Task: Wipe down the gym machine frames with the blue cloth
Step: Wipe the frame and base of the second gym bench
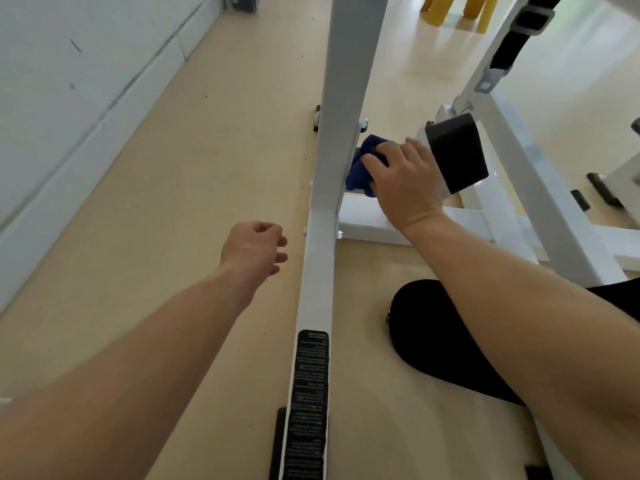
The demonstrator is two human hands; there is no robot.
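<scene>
Right hand (405,188): fingers curled over a crumpled dark-blue cloth (358,171), gripping it in a bunch. The dark-blue cloth was pressed against the right-hand face of the white painted steel frame post (341,98), low down, just above where that post met the white flat base bar (367,221) lying on the floor. Most of the cloth showed between the fingertips and the post; the rest was hidden under the hand.

Left hand (254,249): held nothing. Fingers loosely curled in towards the palm, thumb alongside. It hung over the pale beige vinyl floor (207,161), just left of the post and apart from it.

A long black printed label (308,403) ran down the near stretch of the same post; text too small to read. A black padded rectangular block (457,154) sat directly behind the right hand, touching or nearly touching the back of it; I could not tell which. A black webbing strap with grey buckles (519,32) ran along another white frame member at upper right.

The person's knee in black fabric (450,341) rested on the floor beneath the right forearm. A white wall with a skirting board (69,98) bordered the floor's left edge. Yellow furniture legs (440,12) stood at the floor's far edge.
</scene>
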